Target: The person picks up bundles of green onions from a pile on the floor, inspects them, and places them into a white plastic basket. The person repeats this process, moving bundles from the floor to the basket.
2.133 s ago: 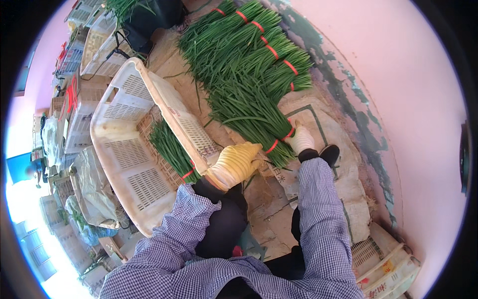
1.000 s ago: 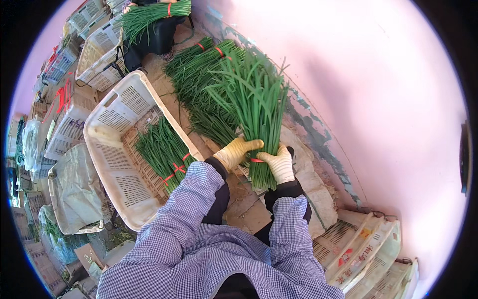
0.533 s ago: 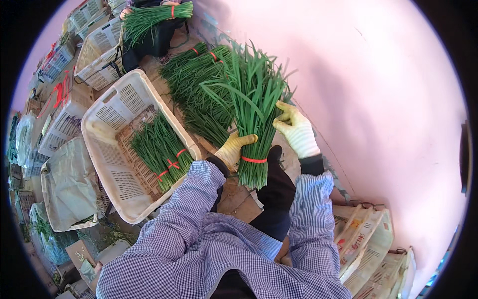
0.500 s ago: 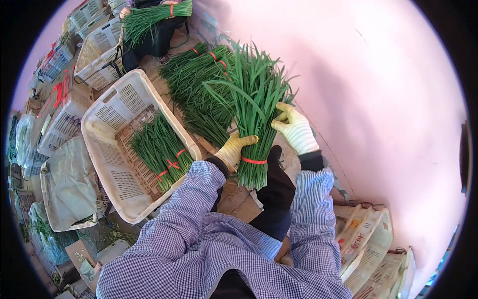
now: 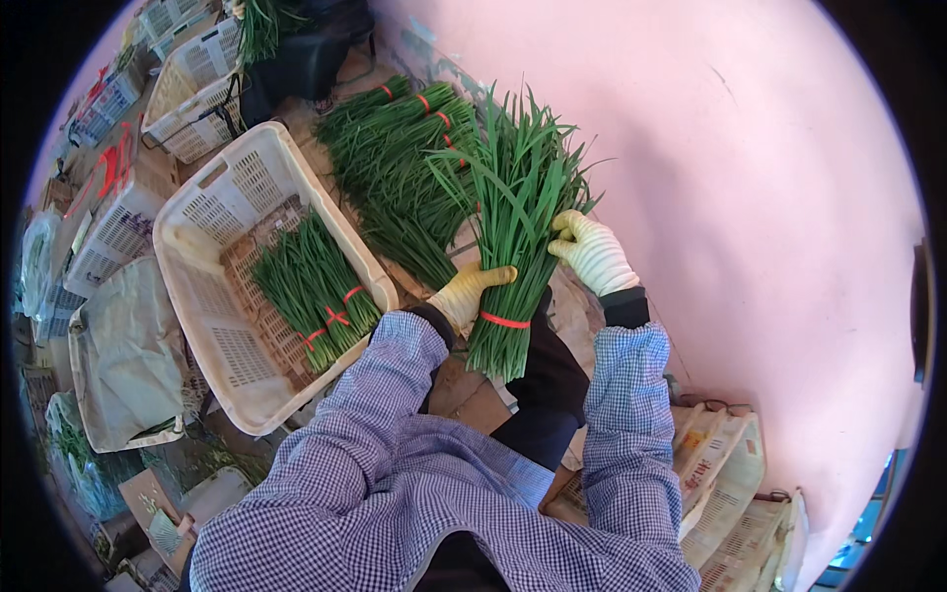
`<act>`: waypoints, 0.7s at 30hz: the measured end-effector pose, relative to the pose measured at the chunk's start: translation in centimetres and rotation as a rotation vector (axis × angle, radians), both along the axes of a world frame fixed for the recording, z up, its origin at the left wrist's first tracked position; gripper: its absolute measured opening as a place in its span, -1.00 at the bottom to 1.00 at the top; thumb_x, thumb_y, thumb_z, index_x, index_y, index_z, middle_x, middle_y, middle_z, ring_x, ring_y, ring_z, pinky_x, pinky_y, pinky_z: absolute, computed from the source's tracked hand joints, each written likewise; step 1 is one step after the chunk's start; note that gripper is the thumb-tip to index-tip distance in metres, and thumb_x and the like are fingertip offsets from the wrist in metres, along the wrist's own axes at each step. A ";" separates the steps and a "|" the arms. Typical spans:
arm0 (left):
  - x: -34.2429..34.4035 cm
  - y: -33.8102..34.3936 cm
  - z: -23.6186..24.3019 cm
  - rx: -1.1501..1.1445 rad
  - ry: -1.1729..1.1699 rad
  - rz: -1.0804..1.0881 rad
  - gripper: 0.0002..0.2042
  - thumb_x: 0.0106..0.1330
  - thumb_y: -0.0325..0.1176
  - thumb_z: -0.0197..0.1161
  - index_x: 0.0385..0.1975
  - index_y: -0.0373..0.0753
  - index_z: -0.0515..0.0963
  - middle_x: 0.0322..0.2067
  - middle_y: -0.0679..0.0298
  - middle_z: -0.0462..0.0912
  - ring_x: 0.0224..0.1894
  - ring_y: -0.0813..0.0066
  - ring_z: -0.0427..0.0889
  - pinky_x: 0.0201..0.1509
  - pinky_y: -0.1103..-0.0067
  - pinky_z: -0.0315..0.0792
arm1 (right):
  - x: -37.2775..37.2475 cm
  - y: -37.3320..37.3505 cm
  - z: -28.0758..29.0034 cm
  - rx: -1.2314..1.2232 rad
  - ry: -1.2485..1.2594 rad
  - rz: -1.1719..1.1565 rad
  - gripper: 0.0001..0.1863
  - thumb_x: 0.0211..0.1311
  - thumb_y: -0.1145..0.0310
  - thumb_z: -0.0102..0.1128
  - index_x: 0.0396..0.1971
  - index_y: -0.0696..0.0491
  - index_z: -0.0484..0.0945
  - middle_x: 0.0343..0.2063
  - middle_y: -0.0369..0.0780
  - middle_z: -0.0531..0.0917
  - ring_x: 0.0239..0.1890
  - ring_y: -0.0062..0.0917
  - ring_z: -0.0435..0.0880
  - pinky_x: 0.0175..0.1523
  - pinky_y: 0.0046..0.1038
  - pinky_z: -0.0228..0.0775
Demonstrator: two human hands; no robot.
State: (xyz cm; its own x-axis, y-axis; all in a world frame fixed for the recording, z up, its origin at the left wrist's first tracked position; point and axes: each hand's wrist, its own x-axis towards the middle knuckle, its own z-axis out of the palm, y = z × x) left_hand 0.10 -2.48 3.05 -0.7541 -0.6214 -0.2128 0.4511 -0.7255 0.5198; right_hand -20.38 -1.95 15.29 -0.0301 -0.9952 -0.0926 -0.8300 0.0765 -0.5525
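Note:
My left hand (image 5: 471, 296), in a yellowed knit glove, is closed round the lower part of an upright bunch of green chives (image 5: 513, 207), just above its red band. Higher up on the bunch's right side, the curled fingers of my gloved right hand (image 5: 584, 252) pinch at the leaves. Behind it, several banded bunches (image 5: 385, 148) lie piled on the floor. To my left stands a pale, perforated plastic crate (image 5: 202, 355) with more banded bunches (image 5: 316, 286) inside.
A pink wall (image 5: 750, 227) rises along my right. Plastic crates (image 5: 730, 483) lean at the lower right. More crates (image 5: 187, 109), some covered with sacking (image 5: 118, 355), crowd the left. At the top, another person's dark-clad legs (image 5: 311, 64) show beside chives (image 5: 259, 35).
The bunch was lifted upright from the pile. My right hand has moved from near the band up to the leaves. The other person's bunch has shifted toward the top edge.

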 end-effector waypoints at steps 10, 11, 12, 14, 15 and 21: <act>0.4 0.0 1.8 0.124 -0.133 0.249 -0.60 0.26 -0.27 0.40 0.03 -0.29 0.50 -0.20 0.21 0.68 -0.15 0.29 0.69 -0.05 0.31 0.63 | 3.0 1.1 0.1 -0.299 -0.931 -0.450 -0.82 0.29 0.33 0.27 -0.28 0.15 0.61 -0.56 -0.25 0.66 -0.76 -0.69 0.39 -0.66 -0.64 0.16; 0.5 0.0 2.3 0.146 -0.172 0.310 -0.59 0.27 -0.27 0.40 0.03 -0.29 0.49 -0.20 0.21 0.68 -0.14 0.27 0.68 -0.05 0.31 0.63 | 3.2 1.8 0.3 -0.329 -0.937 -0.527 -0.81 0.29 0.32 0.26 -0.28 0.15 0.61 -0.57 -0.24 0.65 -0.76 -0.69 0.39 -0.66 -0.64 0.17; 0.6 -0.2 2.1 0.168 -0.192 0.346 -0.61 0.28 -0.27 0.39 0.02 -0.29 0.52 -0.18 0.19 0.68 -0.10 0.25 0.67 0.01 0.29 0.61 | 3.4 2.7 0.8 -0.365 -0.943 -0.596 -0.80 0.28 0.30 0.26 -0.27 0.14 0.61 -0.57 -0.24 0.65 -0.76 -0.68 0.39 -0.66 -0.64 0.18; 0.9 -1.4 -0.3 0.235 -0.086 0.419 -0.64 0.27 -0.28 0.40 0.00 -0.29 0.54 -0.15 0.19 0.68 -0.10 0.24 0.67 0.04 0.28 0.60 | 3.1 4.6 0.3 -0.342 -0.923 -0.666 -0.79 0.27 0.28 0.26 -0.26 0.13 0.62 -0.57 -0.24 0.64 -0.75 -0.67 0.42 -0.65 -0.63 0.19; 0.4 -1.8 -1.3 0.267 -0.024 0.444 -0.65 0.27 -0.29 0.40 -0.02 -0.28 0.56 -0.14 0.19 0.68 -0.10 0.24 0.67 0.05 0.28 0.59 | 2.4 6.0 -0.4 -0.293 -0.889 -0.677 -0.79 0.26 0.28 0.25 -0.26 0.12 0.62 -0.57 -0.24 0.64 -0.74 -0.67 0.44 -0.64 -0.63 0.20; 0.6 -2.9 -2.8 0.389 0.073 0.664 -0.58 0.17 -0.36 0.48 0.02 -0.22 0.51 -0.12 0.24 0.66 -0.11 0.23 0.64 0.01 0.27 0.56 | 3.3 14.1 -11.6 0.451 -0.519 -0.499 -0.55 0.15 0.39 0.33 0.05 0.19 0.52 -0.40 -0.22 0.69 -0.67 -0.62 0.51 -0.59 -0.56 0.34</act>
